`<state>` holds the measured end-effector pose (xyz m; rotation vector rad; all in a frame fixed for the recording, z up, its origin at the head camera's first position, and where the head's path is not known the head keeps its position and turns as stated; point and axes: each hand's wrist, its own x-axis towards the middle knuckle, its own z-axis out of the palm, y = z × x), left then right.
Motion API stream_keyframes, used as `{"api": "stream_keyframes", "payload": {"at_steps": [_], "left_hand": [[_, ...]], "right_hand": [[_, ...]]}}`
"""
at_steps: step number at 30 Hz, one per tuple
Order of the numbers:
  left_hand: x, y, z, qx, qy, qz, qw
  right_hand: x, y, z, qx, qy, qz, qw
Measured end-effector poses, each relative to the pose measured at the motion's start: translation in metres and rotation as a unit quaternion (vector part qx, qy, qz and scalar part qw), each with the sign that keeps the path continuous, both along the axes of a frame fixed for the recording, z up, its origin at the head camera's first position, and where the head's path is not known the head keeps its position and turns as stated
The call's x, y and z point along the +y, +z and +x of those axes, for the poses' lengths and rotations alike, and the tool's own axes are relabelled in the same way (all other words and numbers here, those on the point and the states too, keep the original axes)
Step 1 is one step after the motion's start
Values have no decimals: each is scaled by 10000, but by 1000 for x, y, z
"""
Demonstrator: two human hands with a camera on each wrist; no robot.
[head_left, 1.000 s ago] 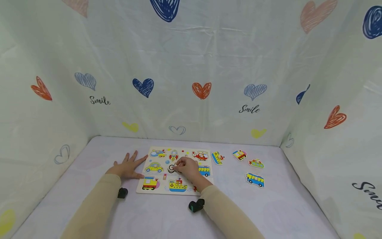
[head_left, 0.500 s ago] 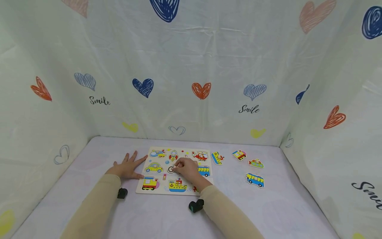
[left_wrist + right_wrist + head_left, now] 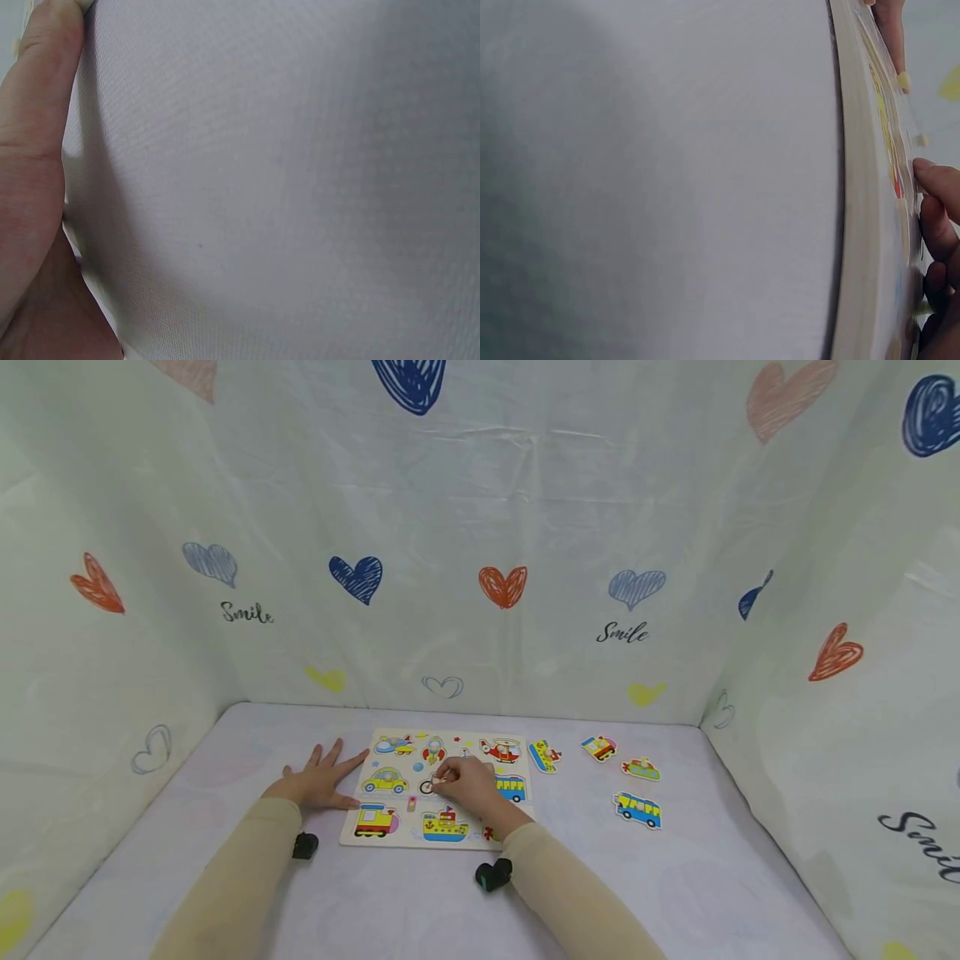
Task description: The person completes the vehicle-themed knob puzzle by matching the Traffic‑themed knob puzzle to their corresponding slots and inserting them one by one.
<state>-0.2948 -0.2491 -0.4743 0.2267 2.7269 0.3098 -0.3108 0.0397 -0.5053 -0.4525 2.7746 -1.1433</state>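
A wooden transport puzzle board (image 3: pixel 408 841) lies on the white-covered table. My left hand (image 3: pixel 318 781) rests spread flat at its left side, with fingertips and thumb touching the edge. My right hand (image 3: pixel 468 785) is over the board's middle, thumb and forefinger pinching a small puzzle piece at the spot with the wheeled picture, perhaps a motorcycle (image 3: pixel 427 786). The hand hides most of that piece. In the right wrist view the fingers (image 3: pixel 937 180) meet close to the board's surface. The left wrist view shows the thumb side of the hand (image 3: pixel 34 150) on the cloth.
Loose pieces lie right of the board: a boat (image 3: pixel 544 757) near its edge, a train (image 3: pixel 599 747), a green submarine-like piece (image 3: pixel 641 768) and a blue bus (image 3: pixel 638 810). A curtain printed with hearts (image 3: pixel 503 587) stands behind and on both sides.
The right hand's fingertips have shifted very slightly with the pinched piece, staying at the same spot on the board. The left hand keeps its place. The head view has moved a little.
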Motion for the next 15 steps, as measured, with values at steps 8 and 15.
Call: {"api": "stream_keyframes", "payload": {"at_steps": [8,15], "left_hand": [[-1,-1,-1,-12,-3,9,10000],[0,-2,0,38,-26,-10,10000]], "right_hand": [[1,0,-1,-12,75,45,10000],[13,8,2,-688,259,-486,9961]]}}
